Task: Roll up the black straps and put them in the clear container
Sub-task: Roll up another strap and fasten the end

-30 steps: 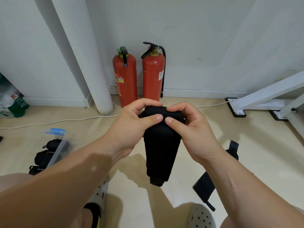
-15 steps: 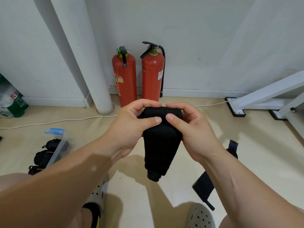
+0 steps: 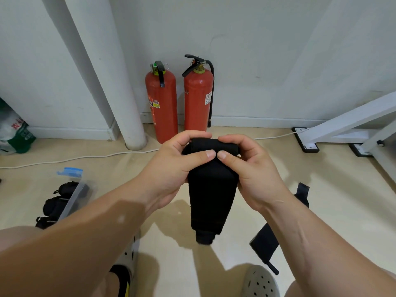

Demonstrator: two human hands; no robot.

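Note:
A wide black strap hangs in front of me, its top end wound into a roll. My left hand grips the roll's left side, thumb on the front. My right hand grips the right side the same way, and the two thumbs almost meet. The loose end dangles above the floor. Another black strap lies flat on the floor at the right, partly behind my right forearm. The clear container with a blue clip stands on the floor at the left, holding several rolled black straps.
Two red fire extinguishers stand against the wall beside a white pipe. A white cable runs along the floor. A white frame with black feet is at the right. A bag sits far left. My sandalled feet are below.
The hanging part of the strap has become shorter as both hands wound more of it onto the roll. The hands stayed at about the same place.

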